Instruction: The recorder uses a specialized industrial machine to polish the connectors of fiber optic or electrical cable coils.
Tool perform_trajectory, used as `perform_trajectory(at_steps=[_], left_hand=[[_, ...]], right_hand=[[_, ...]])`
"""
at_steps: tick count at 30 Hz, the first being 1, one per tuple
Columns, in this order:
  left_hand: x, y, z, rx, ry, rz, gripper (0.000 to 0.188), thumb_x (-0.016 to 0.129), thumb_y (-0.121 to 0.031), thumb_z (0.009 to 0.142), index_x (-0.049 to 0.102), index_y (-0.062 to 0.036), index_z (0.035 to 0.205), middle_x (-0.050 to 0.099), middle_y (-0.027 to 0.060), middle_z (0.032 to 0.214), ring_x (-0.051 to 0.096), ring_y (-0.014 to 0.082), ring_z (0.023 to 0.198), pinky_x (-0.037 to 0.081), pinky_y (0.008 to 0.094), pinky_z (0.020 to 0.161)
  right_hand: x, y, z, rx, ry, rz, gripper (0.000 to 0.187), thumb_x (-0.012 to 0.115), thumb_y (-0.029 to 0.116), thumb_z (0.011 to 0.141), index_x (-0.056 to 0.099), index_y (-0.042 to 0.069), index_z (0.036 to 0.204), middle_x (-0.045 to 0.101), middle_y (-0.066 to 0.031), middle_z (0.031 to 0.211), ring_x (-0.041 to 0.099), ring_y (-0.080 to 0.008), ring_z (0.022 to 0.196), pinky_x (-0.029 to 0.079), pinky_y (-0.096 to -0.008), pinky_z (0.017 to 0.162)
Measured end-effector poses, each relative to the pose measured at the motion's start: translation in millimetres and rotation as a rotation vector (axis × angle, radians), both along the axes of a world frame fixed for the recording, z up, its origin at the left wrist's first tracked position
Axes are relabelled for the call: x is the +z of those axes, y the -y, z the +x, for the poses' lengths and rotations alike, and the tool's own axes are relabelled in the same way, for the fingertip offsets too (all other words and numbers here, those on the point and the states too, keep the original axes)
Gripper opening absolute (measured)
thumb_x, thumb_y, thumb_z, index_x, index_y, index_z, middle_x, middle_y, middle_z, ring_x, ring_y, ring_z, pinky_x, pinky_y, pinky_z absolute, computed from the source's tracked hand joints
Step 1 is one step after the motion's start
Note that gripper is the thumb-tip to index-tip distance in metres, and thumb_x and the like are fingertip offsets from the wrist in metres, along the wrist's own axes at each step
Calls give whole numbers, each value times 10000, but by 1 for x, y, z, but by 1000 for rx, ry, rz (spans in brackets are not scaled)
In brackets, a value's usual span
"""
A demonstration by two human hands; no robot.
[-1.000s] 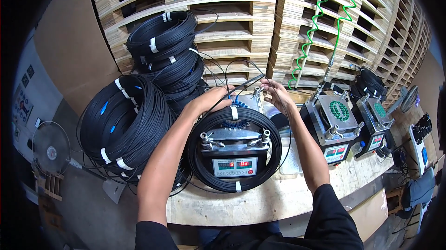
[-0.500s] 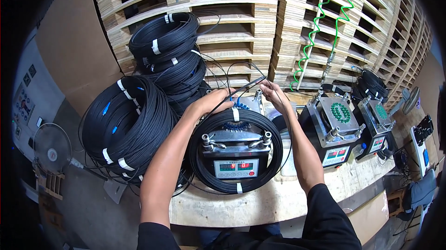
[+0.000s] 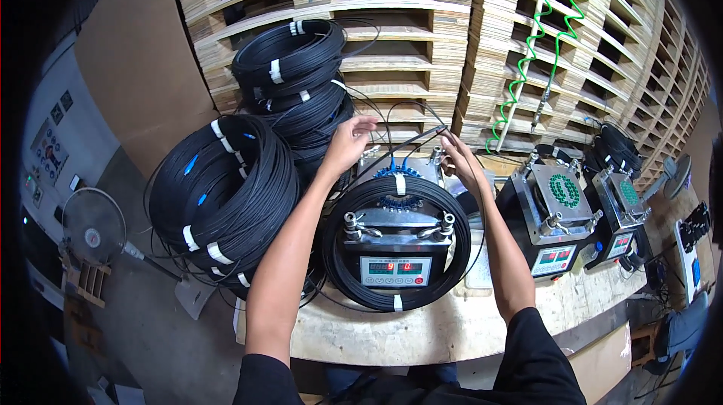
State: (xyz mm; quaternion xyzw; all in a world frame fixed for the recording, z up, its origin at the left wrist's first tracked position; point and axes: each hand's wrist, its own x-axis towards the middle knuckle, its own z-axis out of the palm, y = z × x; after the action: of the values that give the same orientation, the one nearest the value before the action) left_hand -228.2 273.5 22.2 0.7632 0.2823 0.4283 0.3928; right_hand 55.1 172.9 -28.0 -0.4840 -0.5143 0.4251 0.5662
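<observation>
A polishing machine (image 3: 396,245) with a metal top and a lit front panel stands before me. Blue connectors (image 3: 400,202) ring its top. Around its front hangs a coil of black cable (image 3: 332,247), bound with white tape. My left hand (image 3: 349,145) is raised behind the coil's left side, holding nothing, its fingers apart. Blue-ended leads rise from the connector ring to the right of that hand. At the machine's far right, my right hand (image 3: 461,162) has its fingertips closed on a black cable end (image 3: 433,132); a thin strand loops down beside the forearm.
Large black cable coils (image 3: 226,213) are piled at the left, with another stack (image 3: 290,66) behind. Two more polishing machines (image 3: 553,217) stand on the right of the wooden table (image 3: 376,337). Stacked pallets (image 3: 384,36) rise behind, and green spiral hoses (image 3: 520,81) hang there.
My left hand has let go near the blue connectors and lifted up and away to the left. My right hand keeps the cable end. The whole view has shifted slightly.
</observation>
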Motion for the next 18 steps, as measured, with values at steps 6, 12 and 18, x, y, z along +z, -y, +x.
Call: perform_trajectory(at_steps=[6, 12, 18], left_hand=[[-38, -16, -4, -25, 187, -714, 351, 558, -263, 1009, 660, -35, 1256, 690, 110, 1218, 650, 174, 1057, 499, 293, 910], [-32, -20, -3, -246, 90, -770, 543, 496, -530, 1019, 589, -121, 1363, 714, 105, 1164, 680, 146, 968, 534, 306, 824], [-61, -36, 1, -79, 449, -892, 381, 621, -472, 974, 648, -168, 1201, 651, -2, 896, 555, 97, 738, 507, 273, 718]], right_hand=[[8, 17, -11, -48, 275, 18, 534, 699, 308, 946, 527, 129, 1419, 530, 5, 796, 496, -70, 626, 382, -230, 519], [13, 13, -22, -82, 447, 41, 506, 754, 245, 884, 582, 124, 1344, 623, -66, 938, 599, -110, 756, 483, -266, 678], [3, 18, -20, -139, 370, 6, 525, 775, 233, 860, 590, 123, 1338, 595, -22, 849, 595, -113, 782, 485, -270, 721]])
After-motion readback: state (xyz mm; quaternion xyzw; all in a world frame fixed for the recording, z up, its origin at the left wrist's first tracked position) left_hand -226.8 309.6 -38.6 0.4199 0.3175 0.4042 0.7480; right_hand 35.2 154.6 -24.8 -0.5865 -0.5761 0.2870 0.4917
